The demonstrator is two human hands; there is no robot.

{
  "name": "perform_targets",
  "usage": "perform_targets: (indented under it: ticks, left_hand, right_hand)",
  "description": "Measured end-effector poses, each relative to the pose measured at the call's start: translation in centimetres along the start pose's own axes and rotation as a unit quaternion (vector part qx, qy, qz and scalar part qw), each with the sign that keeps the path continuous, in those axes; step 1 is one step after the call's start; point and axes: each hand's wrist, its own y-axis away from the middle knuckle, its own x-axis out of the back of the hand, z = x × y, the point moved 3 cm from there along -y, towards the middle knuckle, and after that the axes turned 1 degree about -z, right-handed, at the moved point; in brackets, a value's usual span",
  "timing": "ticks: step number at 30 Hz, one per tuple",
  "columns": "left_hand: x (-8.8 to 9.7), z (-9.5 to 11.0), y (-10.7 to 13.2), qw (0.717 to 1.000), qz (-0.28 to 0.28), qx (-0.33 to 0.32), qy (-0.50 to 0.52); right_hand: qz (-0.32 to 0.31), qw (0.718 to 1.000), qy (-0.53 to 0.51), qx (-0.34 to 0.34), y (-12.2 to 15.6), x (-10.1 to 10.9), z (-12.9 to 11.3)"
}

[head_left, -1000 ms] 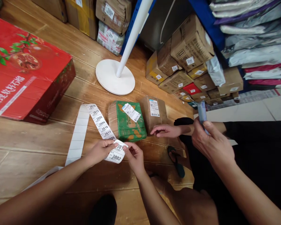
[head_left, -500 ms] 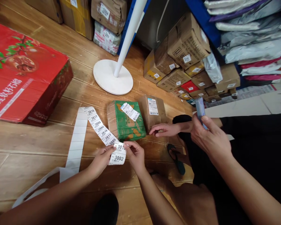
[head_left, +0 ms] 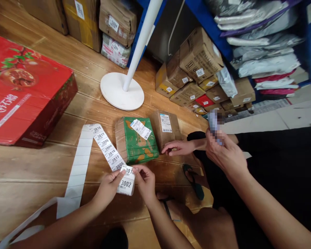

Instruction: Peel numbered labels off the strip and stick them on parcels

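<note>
I hold a long strip of numbered white labels (head_left: pixel 107 150) between both hands. My left hand (head_left: pixel 108 188) pinches its near end from the left, by the label marked 3002. From the right, my right hand (head_left: pixel 145 180) pinches the edge of a label on that same end. The strip runs away over the wooden floor, its blank backing (head_left: pixel 79 162) trailing beside it. A green taped parcel (head_left: pixel 136 140) lies just beyond my hands, with a brown parcel (head_left: pixel 166 128) to its right.
Another person sits at right, one hand (head_left: pixel 177 147) by the brown parcel, the other (head_left: pixel 223 152) holding a phone. A red fruit box (head_left: pixel 23 90) lies at left. A white stand base (head_left: pixel 121 91) and stacked cartons (head_left: pixel 197 69) lie beyond, shelves of mail bags behind.
My hands with the label strip have drifted slightly toward me and left. The other person's hands stay about where they were.
</note>
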Motion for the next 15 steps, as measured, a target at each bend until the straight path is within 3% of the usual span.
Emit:
perform_targets:
  ticks: [4, 7, 9, 11, 13, 15]
  left_hand:
    - [0.3, -0.3, 0.1, 0.999, 0.044, -0.002, -0.028]
    - [0.6, -0.8, 0.2, 0.995, 0.080, 0.030, -0.045]
    - [0.7, -1.1, 0.2, 0.992, 0.080, 0.056, -0.076]
    - [0.8, -1.2, 0.2, 0.989, 0.066, 0.065, -0.117]
    - [0.8, -1.4, 0.2, 0.984, 0.047, 0.061, -0.159]
    - [1.0, -1.8, 0.1, 0.979, 0.041, 0.046, -0.192]
  right_hand:
    - [0.043, 0.999, -0.025, -0.014, 0.5, -0.8, 0.1]
    - [0.043, 0.999, -0.020, -0.013, 0.8, -2.3, 0.3]
    - [0.043, 0.999, -0.006, 0.002, 0.1, -1.9, 0.3]
    - [0.051, 0.998, 0.018, 0.025, -2.0, 1.4, -0.1]
    - [0.054, 0.997, 0.048, 0.041, -5.4, 7.9, -0.7]
    - [0.001, 0.997, 0.064, 0.036, -9.3, 15.4, -1.2]
